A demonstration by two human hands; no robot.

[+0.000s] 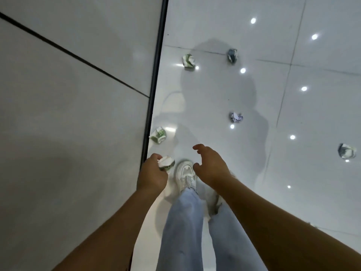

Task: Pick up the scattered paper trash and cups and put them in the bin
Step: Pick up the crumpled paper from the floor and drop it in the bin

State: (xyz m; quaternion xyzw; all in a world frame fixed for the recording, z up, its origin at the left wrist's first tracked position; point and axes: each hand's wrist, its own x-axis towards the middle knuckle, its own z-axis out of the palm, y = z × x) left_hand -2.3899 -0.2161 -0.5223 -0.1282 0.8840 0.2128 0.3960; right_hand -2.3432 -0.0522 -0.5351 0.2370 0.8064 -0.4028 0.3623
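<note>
Green-and-white crumpled paper (166,162), glossy white floor (224,90)

glossy white tiled floor (273,106) mirrors ceiling lights; grey panelled wall (74,114) left

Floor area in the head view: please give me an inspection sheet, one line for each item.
Surface: glossy white tiled floor with lamp reflections.
Job's things: five crumpled paper pieces lie scattered on the floor; nearest is by the wall; bin not seen.
Clutter: nothing seen.
Hands: left hand grips a crumpled paper ball; right hand open, holds nothing.
Cables: nothing seen.
Surroundings: grey panelled wall on left; person's white shoe.
</note>
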